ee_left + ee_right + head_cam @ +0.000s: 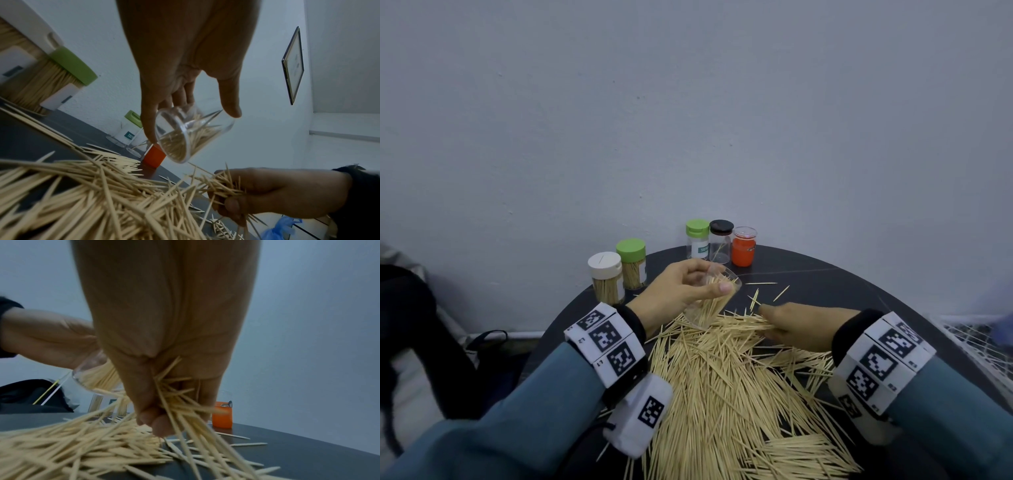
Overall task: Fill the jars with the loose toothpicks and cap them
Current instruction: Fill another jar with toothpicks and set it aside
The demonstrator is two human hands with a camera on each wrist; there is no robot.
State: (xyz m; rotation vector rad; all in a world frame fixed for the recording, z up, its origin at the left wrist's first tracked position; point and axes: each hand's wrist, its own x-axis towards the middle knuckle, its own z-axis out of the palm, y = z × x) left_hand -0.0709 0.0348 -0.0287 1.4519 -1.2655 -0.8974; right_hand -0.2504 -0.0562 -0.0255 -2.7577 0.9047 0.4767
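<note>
My left hand (688, 284) grips a clear uncapped jar (710, 301), tilted above the heap and partly filled with toothpicks; in the left wrist view the jar (191, 134) hangs between thumb and fingers. My right hand (794, 325) clutches a bunch of toothpicks (185, 404) just right of the jar, low over the pile. A big heap of loose toothpicks (722, 383) covers the near part of the dark round table (825, 284). The right hand (267, 193) with its bunch shows below the jar in the left wrist view.
Two full capped jars, white lid (606, 281) and green lid (632, 262), stand at the back left. Against the wall stand a green-lidded jar (697, 238), a black-lidded jar (721, 241) and an orange jar (744, 246). A dark bag (407, 325) lies left.
</note>
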